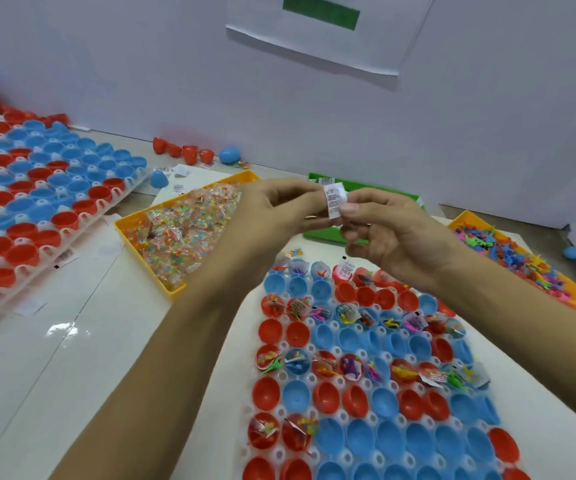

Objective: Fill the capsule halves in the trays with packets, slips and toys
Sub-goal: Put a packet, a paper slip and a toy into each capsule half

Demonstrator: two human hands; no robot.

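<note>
Table (54, 358) spreads white beneath everything; near tray (281, 410) sits front and centre, rows of red and blue capsule halves, some filled with toys and packets, some bare; far tray (120, 197) lies off to the left; yellow bin (130, 233) of bead packets beside a green bin (321, 233); up above them, left hand (272, 209) and right hand (380, 230) both pinch one small printed paper slip (335, 200) between them, over the green bin.

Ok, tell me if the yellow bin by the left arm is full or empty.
Full. The yellow bin is heaped with clear packets of coloured bits, up to its rim.
</note>
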